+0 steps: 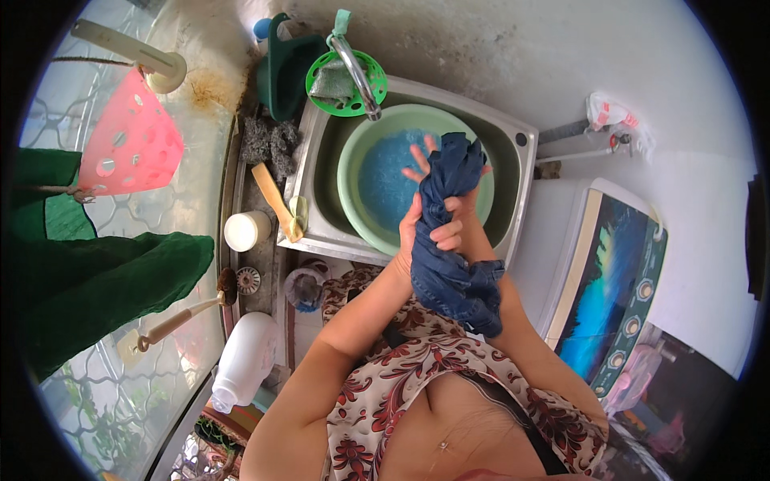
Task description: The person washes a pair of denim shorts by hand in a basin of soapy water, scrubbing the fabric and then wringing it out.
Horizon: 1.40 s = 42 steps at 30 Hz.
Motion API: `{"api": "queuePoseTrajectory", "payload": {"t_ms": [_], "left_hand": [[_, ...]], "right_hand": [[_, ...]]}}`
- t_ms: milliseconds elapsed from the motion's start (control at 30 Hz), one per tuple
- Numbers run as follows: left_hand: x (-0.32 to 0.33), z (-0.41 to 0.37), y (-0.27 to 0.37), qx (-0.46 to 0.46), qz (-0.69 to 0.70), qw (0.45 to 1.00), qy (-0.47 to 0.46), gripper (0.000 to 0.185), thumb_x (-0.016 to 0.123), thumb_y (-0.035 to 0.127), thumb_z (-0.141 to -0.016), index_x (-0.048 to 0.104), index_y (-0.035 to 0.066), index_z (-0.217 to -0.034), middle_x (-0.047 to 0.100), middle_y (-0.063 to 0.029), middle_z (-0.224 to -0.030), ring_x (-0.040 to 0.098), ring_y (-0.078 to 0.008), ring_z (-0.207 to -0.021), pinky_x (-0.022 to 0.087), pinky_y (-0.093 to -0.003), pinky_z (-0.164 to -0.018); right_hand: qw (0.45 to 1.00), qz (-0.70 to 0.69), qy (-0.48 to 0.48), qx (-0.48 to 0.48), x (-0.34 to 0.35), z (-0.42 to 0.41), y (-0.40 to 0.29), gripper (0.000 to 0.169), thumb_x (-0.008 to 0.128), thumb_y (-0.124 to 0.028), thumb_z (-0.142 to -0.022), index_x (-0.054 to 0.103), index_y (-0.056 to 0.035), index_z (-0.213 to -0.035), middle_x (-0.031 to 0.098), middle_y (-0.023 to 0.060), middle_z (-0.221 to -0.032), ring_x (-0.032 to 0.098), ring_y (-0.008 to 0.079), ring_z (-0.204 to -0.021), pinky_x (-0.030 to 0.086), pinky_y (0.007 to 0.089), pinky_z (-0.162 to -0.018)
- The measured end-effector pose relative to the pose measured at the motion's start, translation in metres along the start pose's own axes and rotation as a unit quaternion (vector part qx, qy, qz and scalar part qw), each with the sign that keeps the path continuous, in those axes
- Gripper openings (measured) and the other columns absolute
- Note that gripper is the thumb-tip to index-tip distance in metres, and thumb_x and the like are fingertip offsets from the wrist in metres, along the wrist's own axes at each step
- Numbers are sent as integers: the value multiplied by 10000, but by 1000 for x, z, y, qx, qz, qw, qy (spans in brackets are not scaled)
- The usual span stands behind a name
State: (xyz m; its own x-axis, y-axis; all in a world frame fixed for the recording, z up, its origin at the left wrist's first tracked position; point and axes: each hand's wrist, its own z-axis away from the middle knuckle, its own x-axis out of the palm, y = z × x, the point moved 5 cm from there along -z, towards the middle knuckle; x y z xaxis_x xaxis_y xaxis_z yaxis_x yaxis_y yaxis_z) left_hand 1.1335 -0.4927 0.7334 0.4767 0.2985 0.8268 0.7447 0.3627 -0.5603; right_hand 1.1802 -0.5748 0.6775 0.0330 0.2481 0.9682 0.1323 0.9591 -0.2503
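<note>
A twisted dark blue denim garment [442, 246] hangs over the near side of a pale green basin [355, 210]. My left hand [415, 219] grips it around the middle, thumb on one side and fingers curled over the other. Beneath its far end is my right hand [423, 161], fingers spread; the cloth lies across the palm and hides most of it. The garment's near end droops over my right forearm. Bluish, sudsy water [385, 180] fills the basin, which sits in a stainless steel sink [328, 231].
A chrome faucet [358, 72] with a green strainer basket [379, 99] overhangs the basin. Along the left ledge are a wooden-handled tool [274, 198], a white cup [247, 231] and a white bottle [245, 358]. A washing machine [607, 282] stands to the right. Green cloth [120, 294] hangs at the window.
</note>
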Motion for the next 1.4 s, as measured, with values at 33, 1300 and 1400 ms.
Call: {"api": "queuePoseTrajectory", "payload": {"t_ms": [33, 1300, 1400], "left_hand": [[-1, 3, -5, -13, 10, 1000, -5, 538, 547, 468, -892, 455, 38, -1201, 461, -1, -882, 417, -128, -555, 347, -273, -515], [32, 60, 128, 214, -510, 741, 380, 765, 646, 240, -857, 188, 68, -1446, 611, -145, -840, 555, -210, -477, 470, -324, -427], [51, 72, 134, 252, -521, 727, 369, 749, 642, 223, -859, 199, 74, -1444, 610, -133, -815, 554, -205, -471, 470, -315, -424]], "right_hand": [[1000, -20, -16, -8, 3, 0, -2, 506, 518, -455, -909, 463, -158, -1314, 493, 78, -1314, 455, 328, -1212, 388, 523, -998], [682, 423, 556, 217, -153, 165, -68, 527, 661, -172, -781, 446, 22, -1222, 545, 186, -1145, 580, 312, -1014, 518, 449, -824], [685, 475, 537, 131, -131, 164, -69, 392, 637, -103, -765, 498, 17, -1111, 604, 161, -1035, 641, 273, -855, 563, 404, -695]]}}
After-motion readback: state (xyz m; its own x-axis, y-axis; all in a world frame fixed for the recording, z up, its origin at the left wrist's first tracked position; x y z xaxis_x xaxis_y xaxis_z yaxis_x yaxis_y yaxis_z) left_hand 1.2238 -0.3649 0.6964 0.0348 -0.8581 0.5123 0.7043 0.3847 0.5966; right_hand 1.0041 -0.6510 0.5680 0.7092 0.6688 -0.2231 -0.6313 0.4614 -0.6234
